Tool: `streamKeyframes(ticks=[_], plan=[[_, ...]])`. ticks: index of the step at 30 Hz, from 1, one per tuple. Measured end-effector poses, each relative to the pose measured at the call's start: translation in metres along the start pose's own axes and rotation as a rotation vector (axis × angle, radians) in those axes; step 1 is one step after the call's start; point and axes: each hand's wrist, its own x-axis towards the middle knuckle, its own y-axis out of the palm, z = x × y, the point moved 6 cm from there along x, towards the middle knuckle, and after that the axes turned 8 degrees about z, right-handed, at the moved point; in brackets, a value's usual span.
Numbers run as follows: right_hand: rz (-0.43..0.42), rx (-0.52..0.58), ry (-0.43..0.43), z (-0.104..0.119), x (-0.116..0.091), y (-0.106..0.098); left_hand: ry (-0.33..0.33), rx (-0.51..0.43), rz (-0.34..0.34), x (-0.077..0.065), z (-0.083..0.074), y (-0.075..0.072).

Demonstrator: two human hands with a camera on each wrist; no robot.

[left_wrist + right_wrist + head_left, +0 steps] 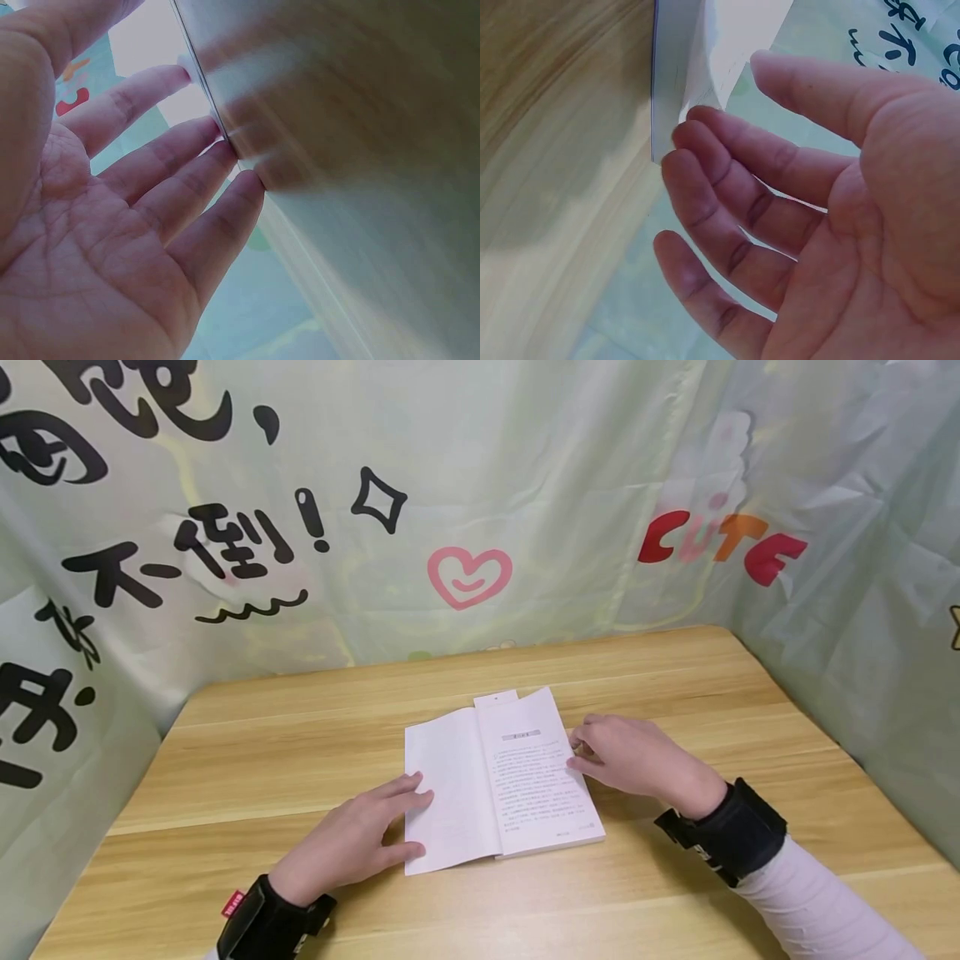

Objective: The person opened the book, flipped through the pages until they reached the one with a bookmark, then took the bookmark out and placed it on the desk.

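An open book (pixel 536 785) lies on the wooden table, its left page blank and its right page carrying a short heading over lines of print. A white tab with a small dark dot (pixel 495 698) sticks out past its top edge. My left hand (pixel 348 839) rests at the book's left side, fingertips on the blank page's outer margin, fingers spread and fairly straight. At the opposite side, my right hand (pixel 637 756) touches the right edge of the pages. Its fingers bend loosely, and the right wrist view shows the thumb (pixel 810 86) apart from them.
Under the book is a light wood-grain table (pixel 300 743). A pale green cloth (pixel 570 485) with printed lettering and a pink heart (pixel 469 578) hangs around its back and sides. Each wrist wears a black band (pixel 723 831).
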Motion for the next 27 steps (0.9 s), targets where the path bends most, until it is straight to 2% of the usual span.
streamKeyframes(ticks=[9, 27], plan=[[-0.025, 0.024, 0.036, -0.0041, 0.0031, 0.002, -0.009, -0.009, -0.004, 0.0005, -0.0005, -0.0001], [-0.004, 0.021, 0.006, -0.0002, 0.0056, 0.0047, -0.003, -0.025, -0.01, 0.0005, -0.0012, -0.0011]])
